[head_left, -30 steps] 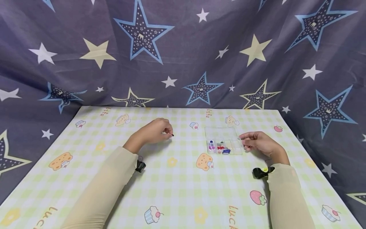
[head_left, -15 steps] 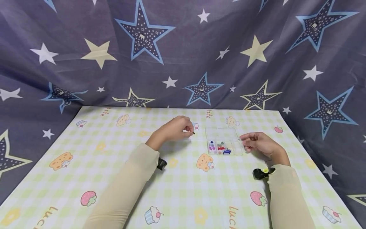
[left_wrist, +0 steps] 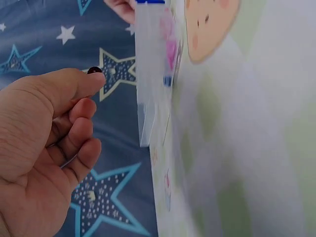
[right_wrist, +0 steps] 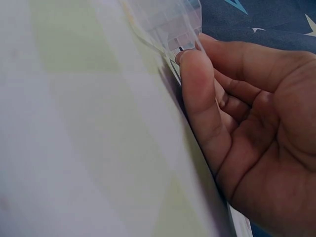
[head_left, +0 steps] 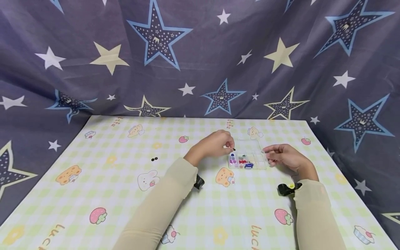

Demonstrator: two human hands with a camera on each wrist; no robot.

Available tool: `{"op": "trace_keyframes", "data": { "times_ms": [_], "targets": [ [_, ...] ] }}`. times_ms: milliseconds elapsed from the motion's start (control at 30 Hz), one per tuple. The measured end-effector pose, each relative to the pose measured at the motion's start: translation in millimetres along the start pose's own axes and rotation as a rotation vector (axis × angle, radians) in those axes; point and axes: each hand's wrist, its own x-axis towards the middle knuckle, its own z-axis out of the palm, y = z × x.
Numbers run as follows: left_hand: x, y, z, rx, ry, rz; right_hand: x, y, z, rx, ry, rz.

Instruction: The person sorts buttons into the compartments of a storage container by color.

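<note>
My left hand (head_left: 217,143) pinches a small dark round bead (left_wrist: 94,70) between thumb and forefinger, close over the left side of a clear plastic compartment box (head_left: 262,167). The box lies on the table with its transparent lid (head_left: 248,144) folded back. Purple beads (head_left: 232,161), red beads (head_left: 242,161) and a dark blue bead (head_left: 232,155) sit in its left compartments, with a blue piece (head_left: 249,166) at the front edge. On the right, my right hand (head_left: 285,157) grips the box's side edge with thumb and fingers, as the right wrist view also shows.
Two small black beads (head_left: 154,159) lie on the checked tablecloth (head_left: 125,201) to the left of the box. A dark star-patterned curtain (head_left: 200,52) hangs behind the table and around its sides.
My left hand has moved right across the table with the dark bead, reaching the box. The two black beads on the cloth have come into view. My right hand stays at the box.
</note>
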Motion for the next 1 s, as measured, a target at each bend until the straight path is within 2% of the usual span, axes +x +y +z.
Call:
{"op": "trace_keyframes", "data": {
  "times_ms": [400,733,1000],
  "targets": [
    [29.5,26.8,20.3,-0.013,-0.043,0.009,1,0,0,0.004,0.009,0.007],
    [37.9,35.7,35.6,-0.036,-0.087,0.01,1,1,1,0.004,0.0,-0.009],
    [39.2,38.0,36.6,0.003,-0.077,0.013,1,0,1,0.007,0.003,-0.007]
  ]
}}
